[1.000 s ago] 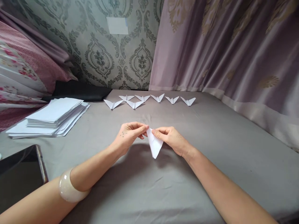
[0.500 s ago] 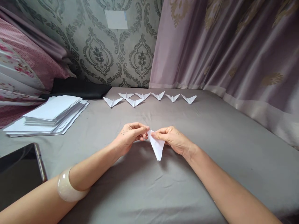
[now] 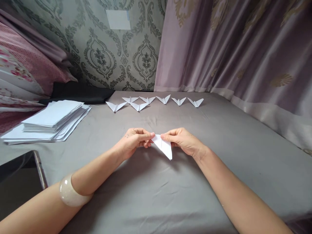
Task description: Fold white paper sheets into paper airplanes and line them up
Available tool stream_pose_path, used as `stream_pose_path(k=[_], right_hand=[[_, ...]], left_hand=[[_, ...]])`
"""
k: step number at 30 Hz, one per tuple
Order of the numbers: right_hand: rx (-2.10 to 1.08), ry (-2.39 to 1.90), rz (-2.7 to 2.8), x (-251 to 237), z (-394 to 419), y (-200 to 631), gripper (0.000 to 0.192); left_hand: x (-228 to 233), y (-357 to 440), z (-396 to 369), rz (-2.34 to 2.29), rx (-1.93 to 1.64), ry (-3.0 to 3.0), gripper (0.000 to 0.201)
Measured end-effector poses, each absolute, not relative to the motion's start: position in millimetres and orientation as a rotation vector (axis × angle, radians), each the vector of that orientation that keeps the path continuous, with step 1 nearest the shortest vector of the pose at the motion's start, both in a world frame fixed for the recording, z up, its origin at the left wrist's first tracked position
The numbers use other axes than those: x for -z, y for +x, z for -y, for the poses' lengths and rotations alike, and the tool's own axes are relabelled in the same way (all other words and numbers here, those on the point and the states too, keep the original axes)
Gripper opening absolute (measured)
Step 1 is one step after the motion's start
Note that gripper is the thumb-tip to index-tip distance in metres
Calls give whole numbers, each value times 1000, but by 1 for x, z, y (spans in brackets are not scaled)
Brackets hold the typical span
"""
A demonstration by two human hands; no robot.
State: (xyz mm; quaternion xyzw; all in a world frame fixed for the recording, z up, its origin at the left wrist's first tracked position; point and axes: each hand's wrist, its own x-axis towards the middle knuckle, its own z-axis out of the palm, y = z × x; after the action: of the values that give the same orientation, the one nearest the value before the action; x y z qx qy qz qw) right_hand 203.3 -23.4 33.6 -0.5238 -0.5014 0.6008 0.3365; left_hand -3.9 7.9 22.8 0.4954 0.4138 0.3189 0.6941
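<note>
A small white folded paper triangle (image 3: 163, 147) hangs point-down just above the grey sheet (image 3: 170, 195). My left hand (image 3: 135, 140) pinches its upper left corner and my right hand (image 3: 184, 142) pinches its upper right edge. Both sets of fingertips meet at the top of the paper. A pale bangle (image 3: 69, 195) circles my left forearm. Farther back, several finished white paper shapes with spread wings (image 3: 156, 102) lie in a row on the sheet.
A stack of white paper sheets (image 3: 50, 122) lies at the left. A dark phone or tablet (image 3: 20, 177) sits at the near left edge. Black cloth (image 3: 80, 92) and patterned pillows (image 3: 21, 68) are at the back left. A mauve curtain (image 3: 243, 55) runs along the right.
The paper triangle has swung so its lower point now aims down and right, and sits higher. Both hands kept their pinch and stayed nearly in place.
</note>
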Motion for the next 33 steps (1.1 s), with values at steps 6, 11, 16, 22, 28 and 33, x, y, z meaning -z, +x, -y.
stream_pose_path(k=[6,11,16,22,28,33], right_hand=[[-1463,-1441,1288,-23,18,205,35],[-1173,-1630,1548,-19,14,200,31],[-751,-1894,1682,-14,4,192,24],[-363,-1768,1844,-1,-1,188,15],[-330,-1373,2225,-4,10,184,38],[-327,-1499,2376,-15,24,179,33]], left_hand=[[-21,-8,-17,-977,-585,1122,28],[-19,-8,-22,-1259,-521,1648,30],[-13,-5,-26,-1400,-566,1992,27],[5,-5,-35,-1199,-744,2345,10],[8,-7,-35,-966,-668,2574,25],[0,-11,-29,-1086,-588,2562,32]])
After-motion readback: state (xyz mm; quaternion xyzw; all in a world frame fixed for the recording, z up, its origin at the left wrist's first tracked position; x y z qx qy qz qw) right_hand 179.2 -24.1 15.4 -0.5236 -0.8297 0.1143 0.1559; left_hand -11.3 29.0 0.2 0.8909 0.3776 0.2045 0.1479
